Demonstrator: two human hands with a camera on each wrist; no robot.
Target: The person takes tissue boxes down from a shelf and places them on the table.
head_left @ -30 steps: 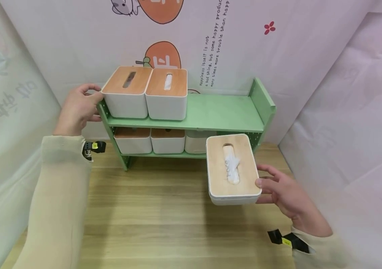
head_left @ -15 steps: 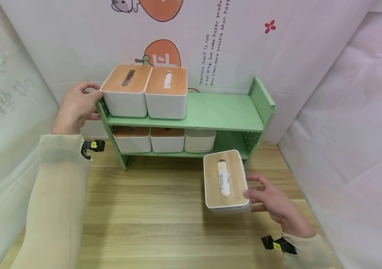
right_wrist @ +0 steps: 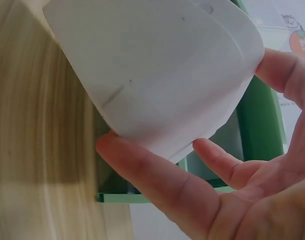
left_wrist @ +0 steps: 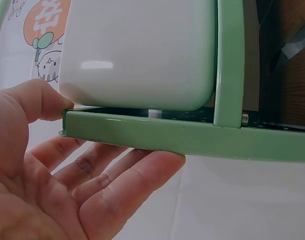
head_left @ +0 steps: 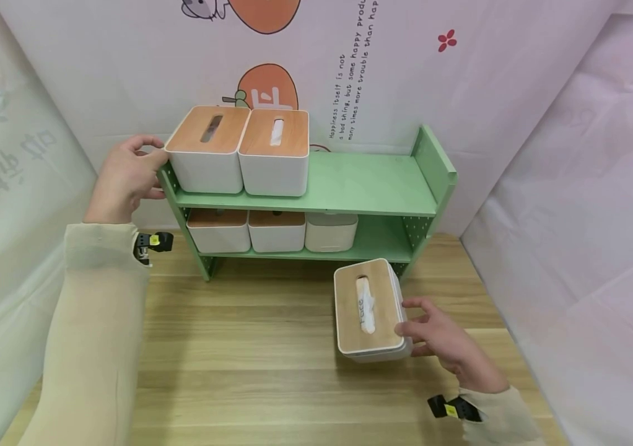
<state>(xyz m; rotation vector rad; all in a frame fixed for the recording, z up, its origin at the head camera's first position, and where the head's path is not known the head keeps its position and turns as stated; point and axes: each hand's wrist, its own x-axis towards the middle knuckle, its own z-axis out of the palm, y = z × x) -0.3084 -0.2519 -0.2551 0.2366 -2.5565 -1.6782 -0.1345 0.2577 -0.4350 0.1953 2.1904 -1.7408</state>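
Note:
A white tissue box with a wooden lid is held by the right hand, which grips its right side in front of the green shelf. In the right wrist view the fingers and thumb of the right hand press on the edges of the white box, whose plain underside shows. The left hand pinches the shelf's left side panel; in the left wrist view its thumb lies on top of the green panel and the fingers of the left hand beneath it, beside a white box.
Two wood-lidded boxes stand on the upper shelf's left half. On the lower shelf are two similar boxes and a cream box. Wooden floor lies in front; white printed sheets surround the shelf.
The right hand has moved left and down in the head view with the box, uncovering the lower shelf's right end. The left hand stays on the shelf's side panel.

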